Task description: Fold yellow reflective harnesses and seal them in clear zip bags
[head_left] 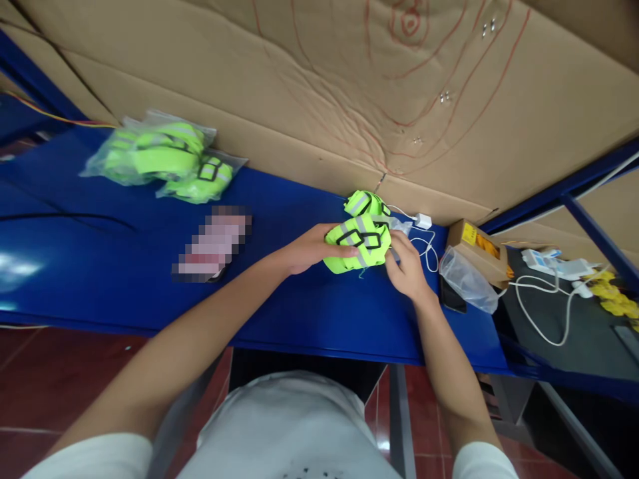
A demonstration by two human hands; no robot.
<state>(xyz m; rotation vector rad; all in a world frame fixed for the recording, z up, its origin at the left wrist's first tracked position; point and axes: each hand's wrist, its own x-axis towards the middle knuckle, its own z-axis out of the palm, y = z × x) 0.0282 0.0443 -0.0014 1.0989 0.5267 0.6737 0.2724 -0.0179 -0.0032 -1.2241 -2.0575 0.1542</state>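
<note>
A folded neon-green reflective strap vest (367, 253), with grey reflective bands and black buckles, is held over the blue table. My left hand (317, 249) grips its left side, thumb lying across the front and the other fingers hidden behind. At the right edge, my right hand (407, 269) is closed against the bundle with bent fingers, partly hidden by it. Just behind lies a second neon-green bundle (365, 201) with grey bands, next to a piece of clear plastic (399, 225).
Bagged neon-green bundles (167, 156) lie at the back left. A phone-like item (214, 246), blurred out, is left of my arm. To the right are a white charger (423, 221), a cardboard box (474, 249), a plastic bag (468, 279) and a dark phone (452, 298). A cardboard wall (299, 133) stands behind.
</note>
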